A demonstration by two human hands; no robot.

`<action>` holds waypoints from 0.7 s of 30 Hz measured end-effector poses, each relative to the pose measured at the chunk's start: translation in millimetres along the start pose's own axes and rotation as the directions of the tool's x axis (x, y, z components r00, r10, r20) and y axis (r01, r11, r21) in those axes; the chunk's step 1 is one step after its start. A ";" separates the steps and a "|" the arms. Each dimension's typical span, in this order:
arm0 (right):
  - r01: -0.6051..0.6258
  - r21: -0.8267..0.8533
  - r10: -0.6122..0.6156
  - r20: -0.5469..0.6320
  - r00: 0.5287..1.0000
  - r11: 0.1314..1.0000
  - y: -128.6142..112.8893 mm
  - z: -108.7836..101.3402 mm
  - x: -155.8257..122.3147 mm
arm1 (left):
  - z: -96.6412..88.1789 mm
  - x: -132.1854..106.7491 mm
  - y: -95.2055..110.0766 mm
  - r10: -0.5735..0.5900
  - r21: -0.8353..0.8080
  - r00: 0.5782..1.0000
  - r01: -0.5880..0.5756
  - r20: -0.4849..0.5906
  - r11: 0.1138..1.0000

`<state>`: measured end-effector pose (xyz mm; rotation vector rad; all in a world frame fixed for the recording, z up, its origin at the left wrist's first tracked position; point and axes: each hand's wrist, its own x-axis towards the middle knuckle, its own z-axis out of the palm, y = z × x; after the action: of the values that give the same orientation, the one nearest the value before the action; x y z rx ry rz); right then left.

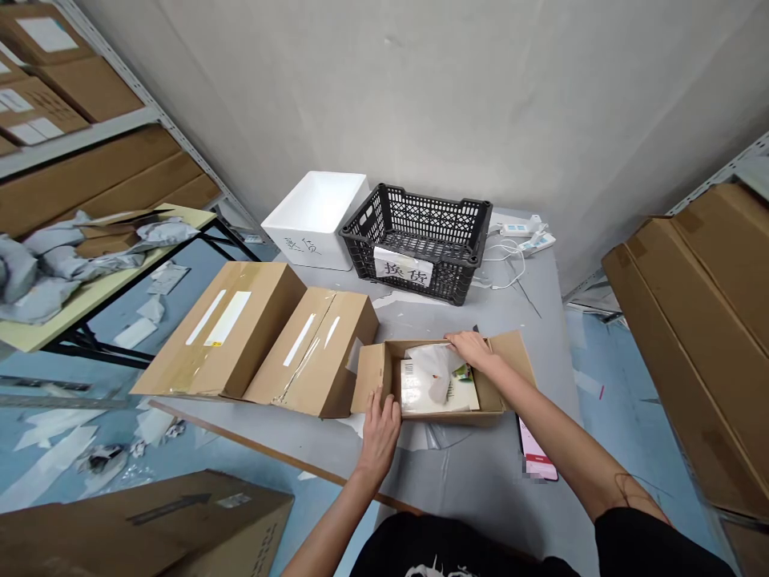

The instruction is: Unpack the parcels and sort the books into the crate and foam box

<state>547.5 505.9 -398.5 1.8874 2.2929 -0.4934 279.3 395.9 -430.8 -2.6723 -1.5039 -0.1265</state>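
**A black printed garment (456, 557) and two bare forearms reach to an open carton (496, 393)**

At the bottom of the view, the left forearm (324, 529) and right forearm (558, 433) stretch over a grey table (481, 505). The left hand (380, 437) sits at the near wall of the carton, fingers spread and not pinching anything. The right hand (472, 349) lies across the far rim, fingers extended and reaching toward crumpled white paper (433, 369); no pinch shows.

The carton's flaps stand open. Inside, the crumpled paper lies on a white printed packet (436, 397) with a barcode label, and a small green printed item (461, 373) shows beside it. Nothing closes this carton yet, while two cartons to its left, (225, 328) and (318, 353), are taped shut.

Beyond them stand a black plastic crate (414, 240) with a handwritten label and a white foam box (316, 220). A phone (537, 453) with a pink screen lies near the right elbow.
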 end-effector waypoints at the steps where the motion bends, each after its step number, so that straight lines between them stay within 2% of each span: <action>1: -0.001 0.003 0.001 -0.030 1.000 1.000 -3.1 0.6 -2.6 | -4.1 -1.0 1.6 0.012 -0.007 0.999 -0.012 0.032 1.000; 3: 0.006 0.013 -0.004 -0.093 0.996 1.000 -9.1 1.1 -7.5 | -13.8 -1.6 2.4 0.054 -0.053 0.993 -0.048 0.108 0.997; 5: 0.015 0.026 -0.011 -0.145 0.989 1.000 -13.9 -0.1 -12.5 | -25.8 3.9 -0.3 0.095 -0.107 0.969 -0.071 0.228 0.992; 7: 0.018 0.037 -0.011 -0.179 0.984 0.999 -17.2 -3.4 -19.5 | -39.9 20.3 -5.1 0.143 -0.151 0.926 -0.095 0.351 0.984; 9: 0.016 0.058 -0.002 -0.246 0.969 0.998 -20.0 -7.9 -31.5 | -55.1 49.1 -9.9 0.201 -0.185 0.892 -0.136 0.404 0.973; 11: -0.026 0.104 0.060 -0.349 0.935 0.994 -24.2 -11.3 -51.2 | -68.5 87.6 -13.4 0.248 -0.198 0.911 -0.191 0.329 0.962; 13: -0.116 0.168 0.179 -0.428 0.886 0.979 -31.7 -10.2 -78.6 | -76.0 128.8 -16.6 0.267 -0.177 0.948 -0.237 0.172 0.955; 14: -0.174 0.198 0.246 -0.442 0.863 0.965 -36.9 -7.0 -94.3 | -76.4 148.0 -18.9 0.264 -0.169 0.955 -0.240 0.136 0.956; 15: -0.229 0.219 0.306 -0.443 0.843 0.948 -43.1 -1.6 -110.3 | -74.2 165.0 -22.0 0.254 -0.170 0.954 -0.227 0.157 0.959; 16: -0.281 0.234 0.359 -0.439 0.824 0.931 -50.2 6.4 -125.8 | -69.7 179.2 -26.1 0.247 -0.183 0.943 -0.208 0.224 0.961; 19: -0.457 0.264 0.527 -0.399 0.750 0.850 -75.0 44.1 -162.6 | -46.4 204.2 -41.9 0.288 -0.244 0.841 -0.193 0.459 0.950; 21: -0.569 0.302 0.644 -0.365 0.672 0.765 -91.8 76.5 -174.7 | -30.4 209.0 -52.2 0.337 -0.275 0.784 -0.219 0.522 0.936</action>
<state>486.7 303.2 -401.8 2.9328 1.6445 -0.1535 341.6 597.2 -377.0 -3.2512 -1.2129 0.6223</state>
